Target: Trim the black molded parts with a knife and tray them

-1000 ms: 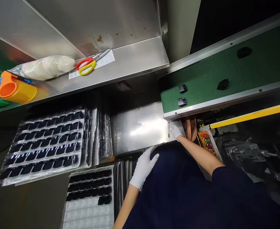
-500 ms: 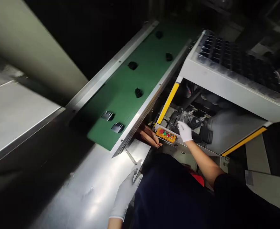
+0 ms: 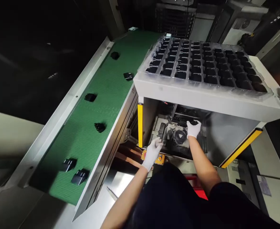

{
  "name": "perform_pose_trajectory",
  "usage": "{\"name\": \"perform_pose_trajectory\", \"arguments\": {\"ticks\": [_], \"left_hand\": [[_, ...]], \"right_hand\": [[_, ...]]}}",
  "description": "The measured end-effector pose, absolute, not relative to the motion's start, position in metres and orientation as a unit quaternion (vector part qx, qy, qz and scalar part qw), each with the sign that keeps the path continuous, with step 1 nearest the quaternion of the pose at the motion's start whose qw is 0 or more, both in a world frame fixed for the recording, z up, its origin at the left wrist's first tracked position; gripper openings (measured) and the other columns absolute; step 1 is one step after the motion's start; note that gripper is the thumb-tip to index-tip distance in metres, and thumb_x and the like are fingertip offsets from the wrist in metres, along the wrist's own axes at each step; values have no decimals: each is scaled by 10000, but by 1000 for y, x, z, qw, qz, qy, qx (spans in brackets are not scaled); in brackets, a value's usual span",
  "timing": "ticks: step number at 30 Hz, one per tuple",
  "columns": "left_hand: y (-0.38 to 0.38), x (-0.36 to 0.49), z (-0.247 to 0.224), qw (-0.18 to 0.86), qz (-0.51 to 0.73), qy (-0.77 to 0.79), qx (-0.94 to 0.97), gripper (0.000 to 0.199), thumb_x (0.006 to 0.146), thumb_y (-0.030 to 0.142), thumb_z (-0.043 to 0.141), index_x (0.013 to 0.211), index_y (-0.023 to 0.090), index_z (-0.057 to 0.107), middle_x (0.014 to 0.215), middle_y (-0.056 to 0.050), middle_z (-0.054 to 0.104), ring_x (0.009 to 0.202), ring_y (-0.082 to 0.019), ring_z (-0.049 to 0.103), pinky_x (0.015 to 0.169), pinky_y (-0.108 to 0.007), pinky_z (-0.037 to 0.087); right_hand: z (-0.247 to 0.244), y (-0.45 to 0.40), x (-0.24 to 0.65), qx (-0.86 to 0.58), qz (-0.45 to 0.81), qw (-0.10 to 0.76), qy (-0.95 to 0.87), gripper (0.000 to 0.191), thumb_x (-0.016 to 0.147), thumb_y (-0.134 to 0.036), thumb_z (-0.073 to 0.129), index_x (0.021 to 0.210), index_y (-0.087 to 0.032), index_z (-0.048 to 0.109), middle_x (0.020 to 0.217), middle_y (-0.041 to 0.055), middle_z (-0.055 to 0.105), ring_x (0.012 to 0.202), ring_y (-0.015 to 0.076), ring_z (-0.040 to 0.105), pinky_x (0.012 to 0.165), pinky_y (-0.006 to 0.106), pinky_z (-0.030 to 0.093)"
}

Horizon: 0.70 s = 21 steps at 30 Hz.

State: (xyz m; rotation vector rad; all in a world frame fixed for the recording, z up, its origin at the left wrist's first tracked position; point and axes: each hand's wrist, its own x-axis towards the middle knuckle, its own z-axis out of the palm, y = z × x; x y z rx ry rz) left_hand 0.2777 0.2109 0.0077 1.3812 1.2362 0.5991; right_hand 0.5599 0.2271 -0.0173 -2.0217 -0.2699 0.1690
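Observation:
Both my hands wear white gloves and reach into the opening of a machine. My right hand (image 3: 193,128) is deeper inside, its thumb and fingers closed around a small black plastic part (image 3: 194,122). Below and between the hands lies the machine's fixture (image 3: 180,136), with a round black piece marked by a light triangle. My left hand (image 3: 153,152) is at the front left of the opening, above the orange button box (image 3: 160,159). Its fingers are partly spread, and I see nothing in them.
A green conveyor belt (image 3: 82,133) with several black parts runs along the left. On top of the machine sits a clear compartment tray (image 3: 144,74) of black parts. Yellow bars (image 3: 140,125) flank the opening. A thin metal tool (image 3: 111,193) lies on the metal table (image 3: 120,183).
My left hand has moved from the metal table up to the machine opening. My right hand has gone deeper inside and closed on a black part. The view has turned right.

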Motion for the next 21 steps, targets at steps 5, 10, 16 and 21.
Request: {"name": "perform_pose_trajectory", "arguments": {"ticks": [5,10,16,21], "left_hand": [[275,416,-8,540,324,501,594,644,865,198,743,1455,129,493,1482,-181,605,1354,-210,613,1146,-308,487],[296,471,-21,474,362,550,585,364,772,212,797,1058,173,576,1034,-99,723,967,-204,706,967,-344,547],[298,476,-22,429,400,568,577,344,701,89,739,884,224,480,869,-12,637,811,-166,643,857,-315,523],[297,478,-16,431,421,559,570,372,674,84,740,865,236,460,828,6,617,745,-160,628,782,-299,520]], "right_hand": [[-36,227,568,-842,87,521,-104,428,727,-322,725,1056,-221,470,1083,98,698,993,230,685,961,366,562],[-39,225,568,-853,89,507,-82,413,690,-375,769,970,-245,496,1020,145,723,956,298,698,945,417,572],[-41,226,563,-858,72,506,-58,429,671,-408,777,981,-214,552,931,116,744,882,283,723,851,391,592],[-48,227,565,-862,55,500,-64,463,667,-434,804,993,-202,572,895,108,754,848,271,733,807,369,603]]}}
